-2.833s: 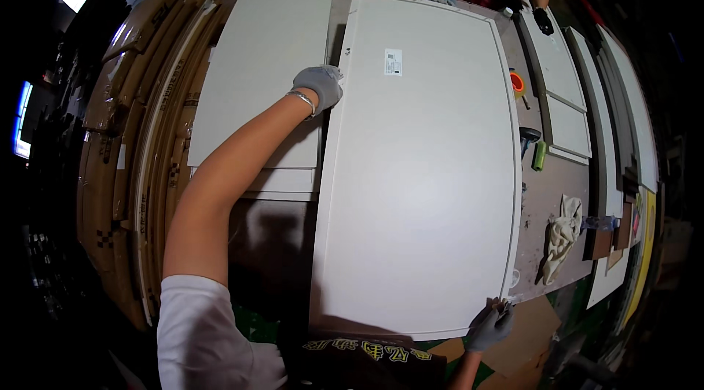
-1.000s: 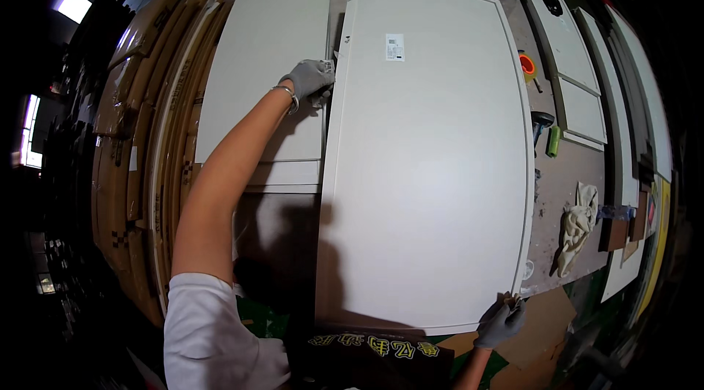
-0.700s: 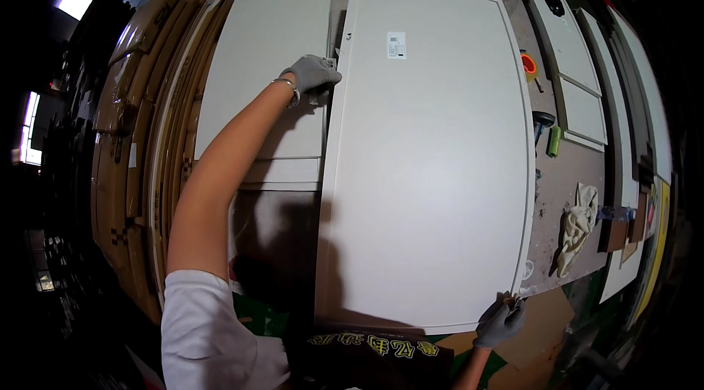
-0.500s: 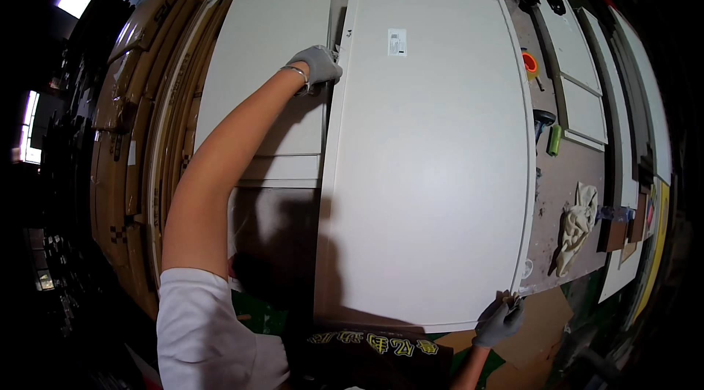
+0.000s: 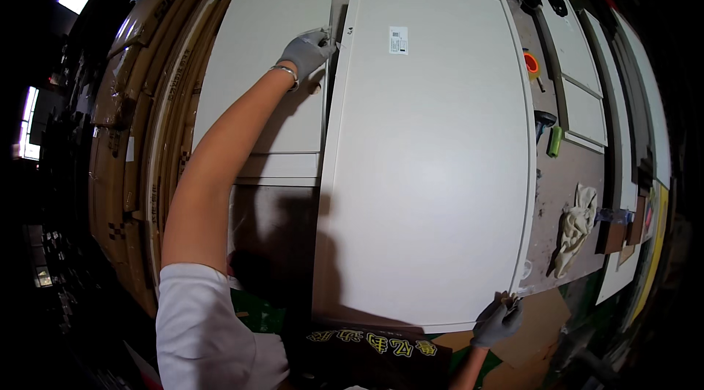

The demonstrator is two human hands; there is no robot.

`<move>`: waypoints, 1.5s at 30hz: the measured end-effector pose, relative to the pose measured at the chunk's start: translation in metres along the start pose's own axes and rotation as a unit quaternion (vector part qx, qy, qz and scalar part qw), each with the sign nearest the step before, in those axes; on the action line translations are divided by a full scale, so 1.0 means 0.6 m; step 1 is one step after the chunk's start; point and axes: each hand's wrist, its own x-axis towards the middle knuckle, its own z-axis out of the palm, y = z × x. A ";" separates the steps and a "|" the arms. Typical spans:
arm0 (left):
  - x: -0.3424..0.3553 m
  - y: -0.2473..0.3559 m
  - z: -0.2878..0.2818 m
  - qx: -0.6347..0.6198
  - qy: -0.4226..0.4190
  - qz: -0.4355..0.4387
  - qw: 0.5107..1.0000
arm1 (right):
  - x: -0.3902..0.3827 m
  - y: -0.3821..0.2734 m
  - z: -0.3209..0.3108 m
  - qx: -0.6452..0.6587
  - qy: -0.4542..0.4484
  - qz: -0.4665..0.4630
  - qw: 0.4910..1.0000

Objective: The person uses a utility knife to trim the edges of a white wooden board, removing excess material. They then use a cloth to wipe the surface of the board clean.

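Observation:
A large white framed panel (image 5: 433, 170), with a small printed label (image 5: 398, 40), lies lengthwise in front of me. My left hand (image 5: 305, 53), in a grey glove, is beside the panel's left edge near its far end. Its fingers are curled into a pinch; what is between them, if anything, is too small to make out. At the panel's near right corner, my right hand (image 5: 499, 322) is gloved too. Its closed fingers grip the corner, and brownish tips show there. Under my left forearm lies another white board (image 5: 275, 60), set left of the panel.
Brown cardboard-wrapped boards (image 5: 139, 111) stand stacked at the left. A tape roll (image 5: 531, 65), a green tool (image 5: 554, 142) and a crumpled cloth (image 5: 577, 232) lie right of the panel. Another person's black-gloved hands (image 5: 543, 0) rest on a white board at the far right.
My left hand has moved slightly away and to the left, off the panel's edge, and its fingers have turned. The right hand stays at the corner.

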 end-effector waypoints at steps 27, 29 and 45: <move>0.047 0.047 -0.043 0.223 -0.062 0.264 0.937 | -0.003 -0.039 0.010 0.149 -0.024 0.046 0.988; 0.037 0.060 -0.039 0.284 -0.096 0.177 0.937 | -0.002 -0.019 0.003 0.126 -0.038 0.044 0.990; 0.077 0.024 0.013 0.205 0.082 0.176 0.959 | 0.000 -0.028 0.012 0.161 -0.036 0.030 0.986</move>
